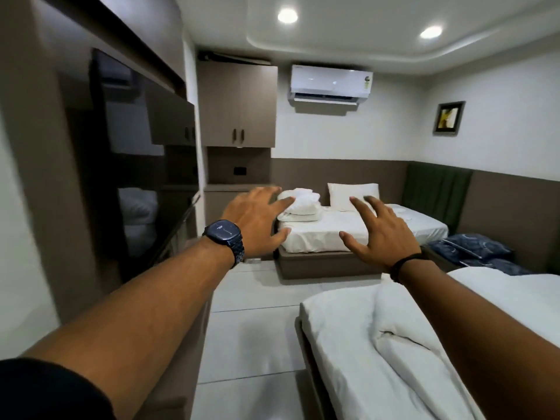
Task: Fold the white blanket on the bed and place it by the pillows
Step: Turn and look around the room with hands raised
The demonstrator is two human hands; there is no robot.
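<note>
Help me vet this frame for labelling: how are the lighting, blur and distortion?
Head view: two ceiling downlights blow out to white; the left hand shows motion blur at its fingers; wide-angle bending curves the dark TV screen and wall edges; the far bed reads soft, bright but legible.

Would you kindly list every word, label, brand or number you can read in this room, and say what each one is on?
No text here can be read.
Air conditioner: small brand mark at its top left and a sticker at its right end, both too small to read.
Watch on the left wrist: faint marks on the dark face, too blurred to read.
Framed picture: no lettering visible.
</note>
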